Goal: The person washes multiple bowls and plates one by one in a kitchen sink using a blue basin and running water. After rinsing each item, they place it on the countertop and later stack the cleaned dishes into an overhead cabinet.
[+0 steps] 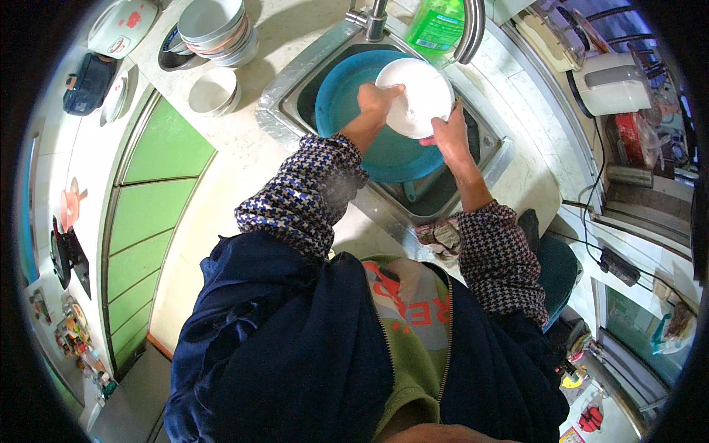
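Note:
A white plate (419,99) is held up by both hands over a blue plastic basin (331,113). My left hand (378,101) grips its left rim, thumb on the upper face. On the lower right rim my right hand (450,132) has hold, the fingers partly hidden behind the plate. Greenish, cloudy water (382,149) fills the basin, which sits in a stainless steel sink (437,200). Above the plate curves the metal faucet spout (472,33).
Stacked bowls (219,36) and smaller bowls (215,93) stand on the counter at left. A green detergent bottle (436,26) is behind the basin. A crumpled cloth (440,239) lies by the sink's front edge. A white appliance (615,83) stands at the right.

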The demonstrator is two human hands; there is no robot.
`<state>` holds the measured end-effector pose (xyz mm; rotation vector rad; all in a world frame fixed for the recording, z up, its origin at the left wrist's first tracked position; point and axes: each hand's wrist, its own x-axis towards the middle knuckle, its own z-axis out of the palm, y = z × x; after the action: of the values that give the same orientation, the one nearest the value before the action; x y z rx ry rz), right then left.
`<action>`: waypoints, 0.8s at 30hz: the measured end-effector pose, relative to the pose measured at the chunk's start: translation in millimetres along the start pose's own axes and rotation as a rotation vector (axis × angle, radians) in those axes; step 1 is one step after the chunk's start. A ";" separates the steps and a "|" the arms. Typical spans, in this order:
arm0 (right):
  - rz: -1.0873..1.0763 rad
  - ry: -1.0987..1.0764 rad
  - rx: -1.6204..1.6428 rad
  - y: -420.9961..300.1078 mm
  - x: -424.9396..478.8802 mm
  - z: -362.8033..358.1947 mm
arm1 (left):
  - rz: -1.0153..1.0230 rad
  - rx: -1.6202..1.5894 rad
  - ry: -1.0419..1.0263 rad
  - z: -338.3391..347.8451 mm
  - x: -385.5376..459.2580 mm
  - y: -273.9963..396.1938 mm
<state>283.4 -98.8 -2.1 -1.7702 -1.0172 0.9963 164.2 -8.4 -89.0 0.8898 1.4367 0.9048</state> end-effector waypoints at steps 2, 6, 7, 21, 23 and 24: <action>-0.001 0.011 0.012 -2.8 -5.5 -0.7 | 0.042 0.201 0.060 -0.2 -16.5 27.0; 0.008 -0.029 -0.004 0.7 -1.3 -0.4 | 0.038 0.406 0.179 -2.2 -21.1 36.9; 0.032 -0.031 0.001 3.3 0.6 0.1 | 0.083 0.442 0.136 -3.3 -18.0 32.4; 0.249 -0.127 0.204 7.5 12.6 -19.5 | 1.276 0.708 -0.067 -41.2 -66.0 21.6; 0.292 -0.201 0.186 2.5 14.1 -18.7 | 1.273 0.801 -0.383 -38.1 -70.8 9.1; 0.311 -0.240 0.174 -1.6 16.0 -17.7 | 1.263 0.843 -0.538 -35.6 -71.7 4.4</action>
<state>304.7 -88.6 1.6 -1.7235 -0.7809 1.4747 132.5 -73.2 -54.0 2.5934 0.6130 0.7597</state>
